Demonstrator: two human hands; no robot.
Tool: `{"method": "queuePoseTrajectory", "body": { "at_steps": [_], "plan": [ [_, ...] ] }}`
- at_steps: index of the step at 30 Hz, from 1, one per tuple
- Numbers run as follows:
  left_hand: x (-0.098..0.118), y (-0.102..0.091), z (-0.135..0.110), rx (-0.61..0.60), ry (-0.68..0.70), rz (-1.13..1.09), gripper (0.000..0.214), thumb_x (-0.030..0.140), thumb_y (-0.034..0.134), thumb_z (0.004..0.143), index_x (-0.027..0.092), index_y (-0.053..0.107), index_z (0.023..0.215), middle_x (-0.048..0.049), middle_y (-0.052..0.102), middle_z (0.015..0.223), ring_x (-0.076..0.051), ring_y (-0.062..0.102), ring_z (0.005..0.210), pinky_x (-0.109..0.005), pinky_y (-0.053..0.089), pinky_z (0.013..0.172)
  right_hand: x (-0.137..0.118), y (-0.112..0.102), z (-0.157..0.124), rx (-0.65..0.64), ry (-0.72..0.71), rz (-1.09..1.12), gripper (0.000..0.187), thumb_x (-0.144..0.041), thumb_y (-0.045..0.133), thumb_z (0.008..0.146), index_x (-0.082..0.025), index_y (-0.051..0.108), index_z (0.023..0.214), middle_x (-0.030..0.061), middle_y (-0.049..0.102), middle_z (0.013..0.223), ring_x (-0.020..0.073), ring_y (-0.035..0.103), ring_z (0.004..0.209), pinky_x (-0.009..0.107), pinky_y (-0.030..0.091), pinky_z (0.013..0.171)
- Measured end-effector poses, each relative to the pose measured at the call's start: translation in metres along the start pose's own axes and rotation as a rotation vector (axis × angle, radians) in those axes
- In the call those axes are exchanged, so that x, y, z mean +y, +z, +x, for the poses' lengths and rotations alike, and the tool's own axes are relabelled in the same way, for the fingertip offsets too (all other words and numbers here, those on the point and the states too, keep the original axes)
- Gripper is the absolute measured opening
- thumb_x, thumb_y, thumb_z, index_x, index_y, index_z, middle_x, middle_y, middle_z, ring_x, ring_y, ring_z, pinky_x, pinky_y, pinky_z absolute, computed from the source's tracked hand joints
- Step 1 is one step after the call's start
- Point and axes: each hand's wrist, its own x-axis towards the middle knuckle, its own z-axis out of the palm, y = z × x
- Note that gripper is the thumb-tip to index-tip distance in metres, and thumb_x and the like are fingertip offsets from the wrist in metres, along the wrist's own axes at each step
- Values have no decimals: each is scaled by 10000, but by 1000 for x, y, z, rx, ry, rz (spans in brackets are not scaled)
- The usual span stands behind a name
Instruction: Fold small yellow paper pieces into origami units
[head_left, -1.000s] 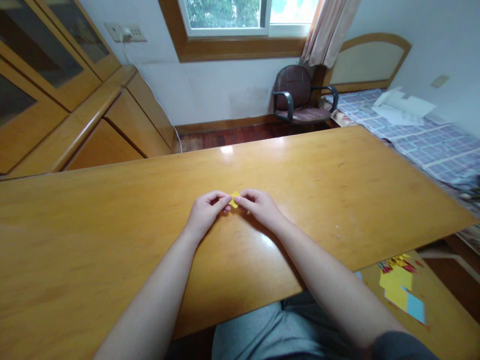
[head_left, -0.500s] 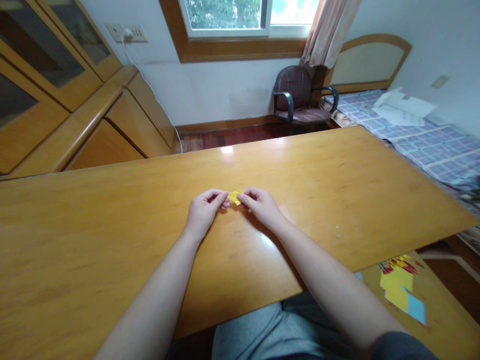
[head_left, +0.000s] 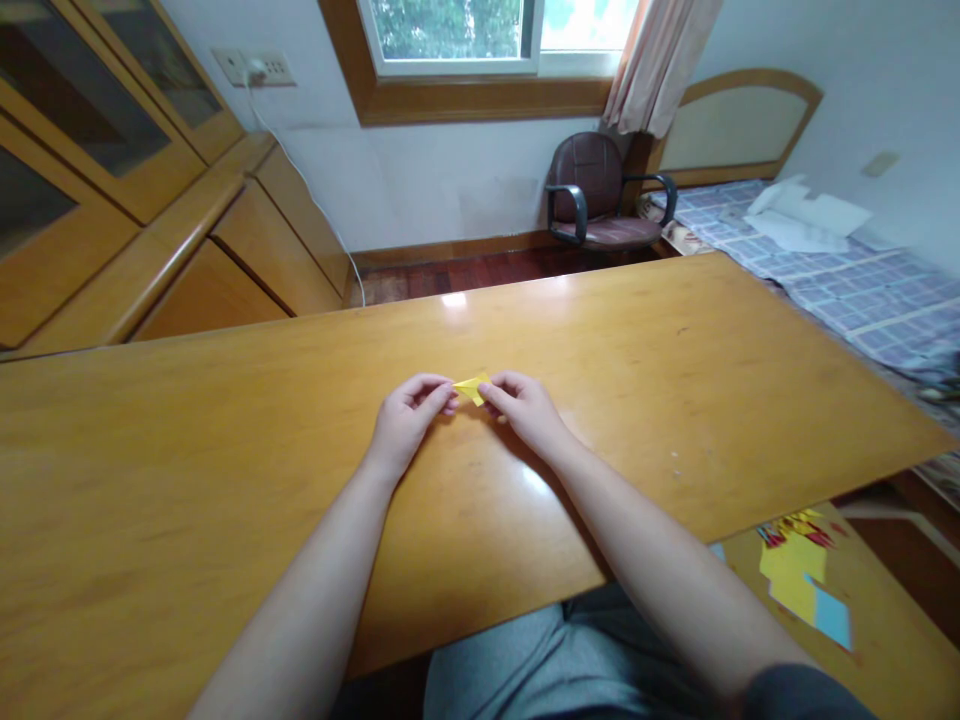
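A small piece of folded yellow paper (head_left: 471, 388) is held between my two hands, just above the wooden table (head_left: 262, 450). Thumb and forefinger of my left hand (head_left: 411, 412) pinch its left tip. My right hand (head_left: 523, 407) grips the right side, its thumb lying on the paper. The fingers partly cover both ends, so the full folded shape is hidden.
On a lower surface at the right lie yellow and light blue paper sheets (head_left: 799, 575) with several small red and yellow pieces (head_left: 799, 527). Beyond the table stand an office chair (head_left: 592, 190) and a bed (head_left: 847, 270). A wooden cabinet (head_left: 225, 250) is at the left.
The yellow paper has shifted slightly and turned a little, so more of its right edge shows above my right thumb. Both hands keep their pinch in nearly the same place.
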Motion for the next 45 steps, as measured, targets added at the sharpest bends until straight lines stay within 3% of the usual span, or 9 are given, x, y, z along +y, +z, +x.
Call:
{"method": "queuePoseTrajectory", "body": {
  "at_steps": [20, 26, 32, 45],
  "plan": [
    [-1, -1, 2, 23, -44, 4, 179, 312, 742, 753, 149, 669, 748, -10, 691, 680, -114, 615, 590, -232, 506, 610, 6, 0, 1, -19, -73, -79, 255, -399, 614, 846, -158, 669, 782, -1, 638, 695, 117, 525, 614, 229, 398, 584],
    [-1, 0, 1, -31, -36, 6, 241, 383, 735, 763, 157, 657, 799, -13, 697, 701, -131, 634, 624, -245, 513, 632, 5, 1, 1, -11, -77, -85, 262, -407, 615, 844, -158, 664, 779, 3, 637, 694, 121, 533, 624, 230, 405, 587],
    [-1, 1, 2, -82, -6, 179, 324, 436, 776, 723, 159, 706, 877, -34, 720, 765, -153, 638, 677, -246, 498, 632, 4, 2, 0, -77, -105, -103, 275, -421, 611, 856, -159, 659, 786, 1, 629, 714, 127, 546, 664, 231, 418, 612],
    [1, -2, 2, -124, -108, 106, 319, 462, 765, 724, 145, 749, 754, -77, 746, 681, -180, 676, 619, -286, 539, 635, -2, 1, -2, -71, -152, -228, 234, -355, 588, 867, -166, 639, 738, -10, 619, 696, 131, 537, 685, 245, 394, 674]
  ]
}}
